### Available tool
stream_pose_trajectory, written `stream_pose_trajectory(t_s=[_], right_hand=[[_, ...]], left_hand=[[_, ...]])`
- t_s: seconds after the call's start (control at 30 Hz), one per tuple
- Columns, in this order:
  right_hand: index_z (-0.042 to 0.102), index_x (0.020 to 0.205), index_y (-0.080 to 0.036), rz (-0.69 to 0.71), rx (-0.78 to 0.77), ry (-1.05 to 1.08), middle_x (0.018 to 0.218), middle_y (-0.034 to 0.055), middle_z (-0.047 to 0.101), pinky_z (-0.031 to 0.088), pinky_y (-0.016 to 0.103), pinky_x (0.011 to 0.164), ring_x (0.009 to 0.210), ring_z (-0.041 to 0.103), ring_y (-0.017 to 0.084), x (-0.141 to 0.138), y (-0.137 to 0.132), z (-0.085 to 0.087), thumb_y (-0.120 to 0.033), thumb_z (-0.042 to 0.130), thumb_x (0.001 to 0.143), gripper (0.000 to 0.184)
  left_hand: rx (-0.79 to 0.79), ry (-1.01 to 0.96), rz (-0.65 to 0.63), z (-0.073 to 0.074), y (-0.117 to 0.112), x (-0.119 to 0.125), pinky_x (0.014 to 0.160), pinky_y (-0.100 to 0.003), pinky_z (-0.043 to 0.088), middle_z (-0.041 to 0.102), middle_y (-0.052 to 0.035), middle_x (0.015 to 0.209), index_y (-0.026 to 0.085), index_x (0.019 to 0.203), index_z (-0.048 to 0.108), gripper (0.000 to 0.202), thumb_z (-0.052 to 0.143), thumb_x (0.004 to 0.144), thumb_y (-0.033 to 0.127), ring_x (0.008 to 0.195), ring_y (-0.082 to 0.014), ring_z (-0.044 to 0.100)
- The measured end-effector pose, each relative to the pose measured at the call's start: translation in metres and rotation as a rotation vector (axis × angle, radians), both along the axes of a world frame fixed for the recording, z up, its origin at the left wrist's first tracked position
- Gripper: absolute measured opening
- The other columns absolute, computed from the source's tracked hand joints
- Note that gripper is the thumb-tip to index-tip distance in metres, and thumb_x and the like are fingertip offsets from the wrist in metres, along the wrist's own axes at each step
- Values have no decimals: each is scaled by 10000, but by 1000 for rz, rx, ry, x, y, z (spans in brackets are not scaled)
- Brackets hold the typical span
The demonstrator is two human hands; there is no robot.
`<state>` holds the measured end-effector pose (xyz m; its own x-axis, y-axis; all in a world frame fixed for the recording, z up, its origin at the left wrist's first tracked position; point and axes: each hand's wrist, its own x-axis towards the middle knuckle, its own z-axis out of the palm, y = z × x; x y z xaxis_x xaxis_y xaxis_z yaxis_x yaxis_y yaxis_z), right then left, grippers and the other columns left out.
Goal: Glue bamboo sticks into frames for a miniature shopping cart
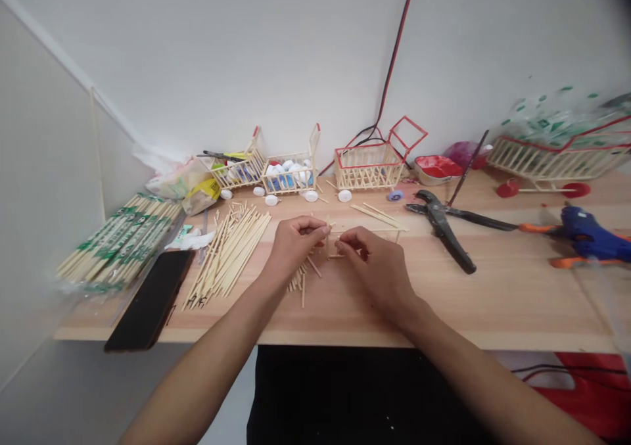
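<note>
My left hand [293, 242] and my right hand [377, 264] meet over the middle of the wooden table [513, 300]. Both pinch a small frame of thin wooden sticks [334, 240] between their fingertips. Short cut stick pieces [300, 279] lie on the table just below my left hand. A loose pile of long bamboo sticks [229, 253] lies to the left of my left hand.
Black pliers [444, 225] and a blue glue gun [589, 238] lie to the right. Small stick carts [290, 172] [369, 162] [557, 159] stand along the back wall, beside a red paint bowl [436, 167]. Packed chopsticks [121, 241] and a black phone [150, 300] sit at the left edge.
</note>
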<state>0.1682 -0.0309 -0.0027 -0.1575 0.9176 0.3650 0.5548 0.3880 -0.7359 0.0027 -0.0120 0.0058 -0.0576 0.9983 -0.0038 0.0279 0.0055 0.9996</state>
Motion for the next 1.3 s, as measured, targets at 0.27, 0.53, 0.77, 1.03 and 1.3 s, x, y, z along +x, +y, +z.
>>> stream_pose_trajectory(t_s=[0.27,0.53,0.77,1.03,1.3], right_hand=[[664,883,-251,-22,24,-60,866,1,744,462,308,721,756,673,182,-6,-2,-9,-302,558,891,118],[654,914,-236,-38,-20,-130,873,5,744,454,333,744,799,682,212,-7,0,-14,-288,556,891,113],[651,889,-242,-63,-52,-143,852,12,739,450,325,718,778,679,211,-9,-2,-14,-298,546,875,119],[653,891,-248,-81,-45,-180,858,4,739,429,318,715,784,677,206,-9,-2,-13,-298,540,879,124],[650,880,-239,-81,-53,-199,838,1,732,418,314,709,781,672,204,-10,-3,-12,-298,538,879,127]], left_hand=[[-11,-23,-30,-2,0,0,617,-248,548,665,-15,701,138,720,719,225,792,626,330,628,-107,590],[-2,-43,-48,0,-3,-1,631,-248,546,661,-12,689,137,727,720,245,806,609,334,628,-105,592],[2,68,-39,5,-4,-2,579,-231,498,666,-20,671,139,713,714,213,775,646,332,587,-102,563],[21,89,-62,4,-3,-3,574,-232,487,675,-23,686,146,719,719,215,769,644,341,576,-104,559],[22,97,-62,1,-3,-3,588,-230,490,685,-31,726,144,738,721,205,753,656,329,602,-108,573]])
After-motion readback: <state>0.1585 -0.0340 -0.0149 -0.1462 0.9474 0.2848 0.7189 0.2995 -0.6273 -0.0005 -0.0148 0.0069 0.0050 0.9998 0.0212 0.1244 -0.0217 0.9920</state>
